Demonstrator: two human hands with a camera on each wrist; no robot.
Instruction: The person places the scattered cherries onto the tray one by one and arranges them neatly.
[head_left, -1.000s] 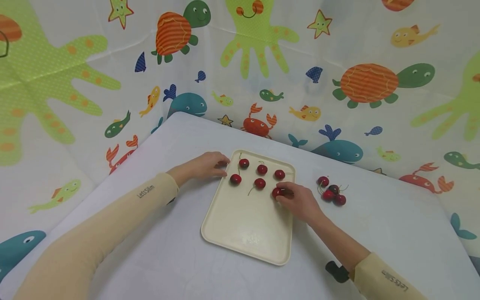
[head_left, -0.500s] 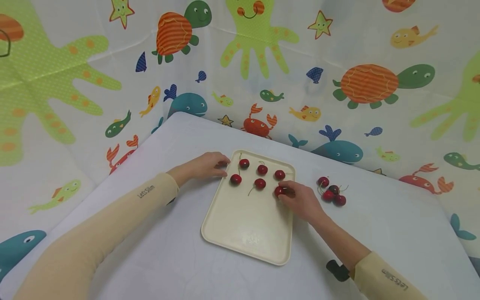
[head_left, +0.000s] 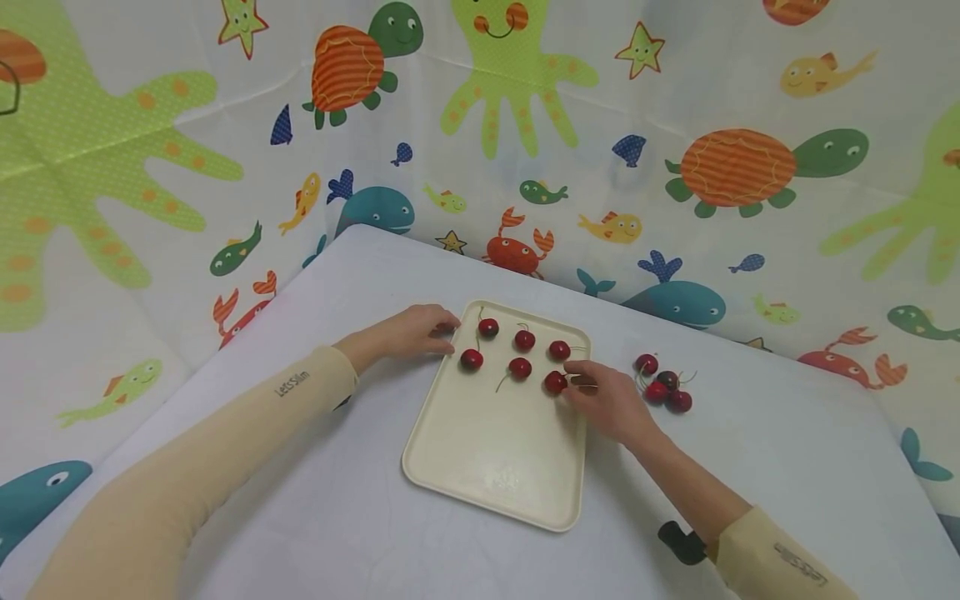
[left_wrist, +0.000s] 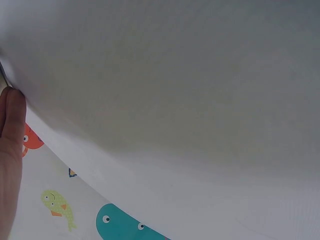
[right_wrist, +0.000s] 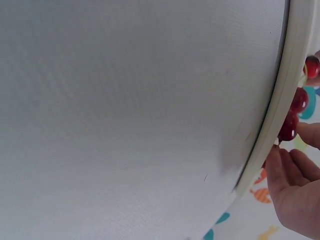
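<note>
A cream tray (head_left: 491, 467) holds several red cherries in two rows near its far end. My left hand (head_left: 412, 331) rests at the tray's left rim, thumb and fingers spread along the edge; in the left wrist view that hand (left_wrist: 11, 150) shows only at the far left. Over the right rim reaches my right hand (head_left: 609, 400), its thumb and forefinger apart just beside the nearest-right cherry (head_left: 555, 382). This cherry lies on the tray, its stem pointing toward the fingers. The right wrist view shows the thumb close to a cherry (right_wrist: 288, 127) by the rim.
Right of the tray, a small cluster of cherries (head_left: 656, 390) with stems lies on the white tablecloth (head_left: 772, 467). A curtain (head_left: 465, 175) printed with sea animals hangs behind the table. A dark device (head_left: 681, 542) sits under the right wrist.
My right thumb and forefinger have let go of the cherry and drawn slightly right, leaving it at the right end of the second row. The left hand has stayed put.
</note>
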